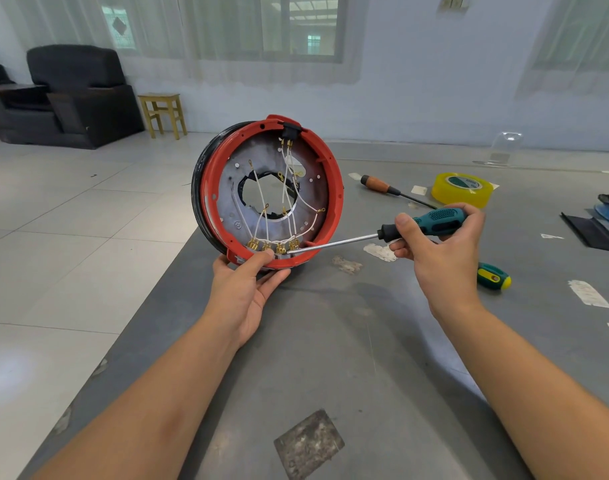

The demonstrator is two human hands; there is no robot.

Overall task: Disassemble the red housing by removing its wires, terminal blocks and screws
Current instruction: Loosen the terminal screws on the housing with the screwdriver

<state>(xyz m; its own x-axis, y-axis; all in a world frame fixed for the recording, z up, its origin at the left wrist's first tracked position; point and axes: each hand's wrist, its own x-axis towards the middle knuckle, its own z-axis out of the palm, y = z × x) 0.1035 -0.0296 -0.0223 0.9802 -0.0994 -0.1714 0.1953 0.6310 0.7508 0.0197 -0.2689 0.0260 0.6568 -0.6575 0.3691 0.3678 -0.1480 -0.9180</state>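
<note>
The round red housing (335,174) stands on edge over the grey table, its open face turned toward me. Inside it, white wires (287,188) run across a grey plate to brass terminal blocks (273,244) along the bottom rim and to a black connector (291,130) at the top. My left hand (247,289) grips the bottom rim, thumb inside by the terminals. My right hand (441,251) holds a teal-handled screwdriver (431,221); its tip rests at the bottom terminal blocks.
On the grey table (330,358) to the right lie an orange-handled screwdriver (382,187), a yellow tape roll (462,188), a green and yellow tool (493,277) and dark items (600,230) at the edge. A black armchair (71,95) and wooden stool (163,114) stand far left.
</note>
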